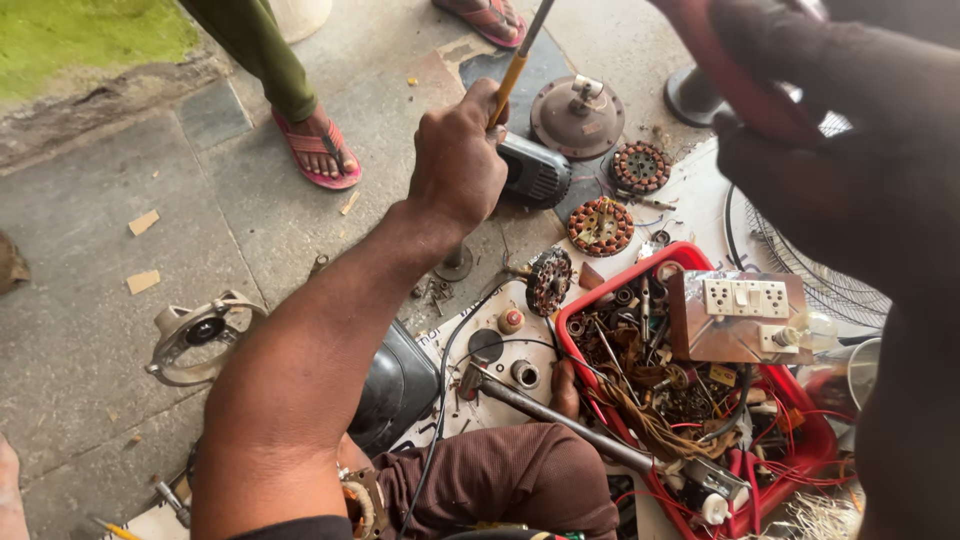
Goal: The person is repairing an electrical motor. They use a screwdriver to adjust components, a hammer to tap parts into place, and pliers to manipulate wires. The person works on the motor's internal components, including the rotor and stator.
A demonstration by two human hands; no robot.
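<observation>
My left hand (455, 165) reaches out over the floor, fist closed around the yellow handle of a screwdriver-like tool (515, 70) whose metal shaft points up and away. Just right of that hand lies a black motor housing (537, 172). My right hand (800, 120) is raised close to the camera at the top right, dark and blurred, its fingers wrapped around a curved red object (725, 75). What the red object is cannot be made out.
A red tray (690, 252) holds wires, small parts and a brown switchboard (745, 315). Copper-wound stators (600, 226), a round metal cover (577, 118), a hammer (560, 412), a fan guard (810, 280) and a metal ring bracket (200, 335) lie around. Another person's sandalled foot (320, 150) stands nearby.
</observation>
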